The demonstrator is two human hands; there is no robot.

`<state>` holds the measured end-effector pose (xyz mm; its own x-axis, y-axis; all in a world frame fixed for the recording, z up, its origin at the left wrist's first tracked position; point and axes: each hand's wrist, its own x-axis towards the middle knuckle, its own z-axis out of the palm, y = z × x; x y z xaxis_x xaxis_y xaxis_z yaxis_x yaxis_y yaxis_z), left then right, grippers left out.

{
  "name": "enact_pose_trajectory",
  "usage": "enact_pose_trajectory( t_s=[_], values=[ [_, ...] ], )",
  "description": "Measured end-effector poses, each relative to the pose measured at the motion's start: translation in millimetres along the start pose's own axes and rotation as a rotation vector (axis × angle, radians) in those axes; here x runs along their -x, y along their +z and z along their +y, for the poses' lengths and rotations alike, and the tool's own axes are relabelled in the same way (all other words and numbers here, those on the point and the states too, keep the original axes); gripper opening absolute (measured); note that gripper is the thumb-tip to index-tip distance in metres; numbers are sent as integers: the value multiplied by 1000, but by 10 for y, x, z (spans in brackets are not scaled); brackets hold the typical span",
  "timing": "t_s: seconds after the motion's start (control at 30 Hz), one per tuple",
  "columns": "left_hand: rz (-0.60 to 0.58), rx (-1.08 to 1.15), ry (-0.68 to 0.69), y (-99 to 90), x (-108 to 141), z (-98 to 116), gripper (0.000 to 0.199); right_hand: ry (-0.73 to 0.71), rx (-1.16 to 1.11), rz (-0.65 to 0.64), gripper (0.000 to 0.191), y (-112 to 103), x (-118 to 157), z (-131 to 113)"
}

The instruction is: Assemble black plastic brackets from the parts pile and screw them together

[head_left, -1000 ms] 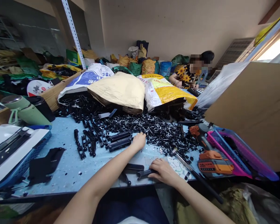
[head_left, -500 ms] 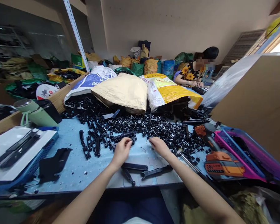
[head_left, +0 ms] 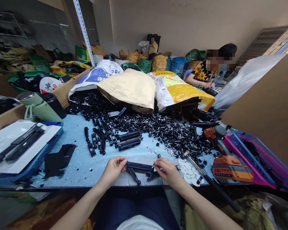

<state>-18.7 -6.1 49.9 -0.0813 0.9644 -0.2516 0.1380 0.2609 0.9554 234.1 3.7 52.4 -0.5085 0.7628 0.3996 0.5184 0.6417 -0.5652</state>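
Observation:
Near the table's front edge, a long black bar (head_left: 140, 165) lies between my two hands. My left hand (head_left: 115, 167) is pinched at the bar's left end; whatever sits between its fingertips is too small to name. Beside the bar's right end, my right hand (head_left: 166, 171) has thumb and fingers pressed together on a small part with a pale tip, mostly hidden. A shorter black arm (head_left: 133, 175) points down from the bar's left end. Two black assembled pieces (head_left: 129, 143) lie behind. A heap of black-headed screws (head_left: 156, 127) spreads beyond them.
An orange cordless drill (head_left: 230, 167) lies at right beside a pink basket (head_left: 244, 166). White discs (head_left: 188, 171) and a long metal-tipped rod (head_left: 201, 172) are near my right hand. Open sacks (head_left: 129, 88) stand at the back. A person (head_left: 204, 75) works at back right.
Both hands have come back toward the table's front edge, to the two ends of the black bar. White discs now show right of my right hand. The view has shifted slightly.

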Motion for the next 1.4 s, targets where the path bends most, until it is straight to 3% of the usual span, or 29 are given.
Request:
enact_pose_trajectory(
  t_s=[0.1, 0.17, 0.4, 0.67, 0.8, 1.13, 1.2, 1.23, 1.3, 1.37, 1.4],
  values=[
    [63, -211, 156, -2, -41, -29, 34, -56, 134, -52, 22, 41, 58, -17],
    [90, -266, 182, 8, -73, -66, 34, -85, 181, -60, 23, 80, 118, 18],
    [-24, -137, -1, 76, -88, -187, 46, -96, 181, -144, 39, 120, 333, 245],
    [-31, 3, -117, 36, -65, -211, 46, -71, 164, -256, 50, 74, 345, 216],
    [-92, 42, -187, 8, -85, -174, 47, -57, 166, -279, 49, 53, 334, 221],
    [-136, -148, -94, -6, -127, -165, 42, -107, 236, -305, 47, -34, 281, 237],
    [-107, -232, 16, -11, -76, -142, 38, -151, 296, -288, 47, -40, 274, 273],
    [-72, -333, 142, 5, -46, -131, 34, -172, 341, -264, 48, -39, 272, 301],
    [-41, -640, 506, 90, 3, -113, 30, -206, 444, -188, 45, -29, 266, 370],
    [-113, -965, 857, 229, 12, -96, 34, -239, 537, -109, 43, -11, 254, 431],
    [-175, -1071, 951, 304, 0, -83, 36, -256, 574, -83, 44, -4, 244, 447]
  ],
)
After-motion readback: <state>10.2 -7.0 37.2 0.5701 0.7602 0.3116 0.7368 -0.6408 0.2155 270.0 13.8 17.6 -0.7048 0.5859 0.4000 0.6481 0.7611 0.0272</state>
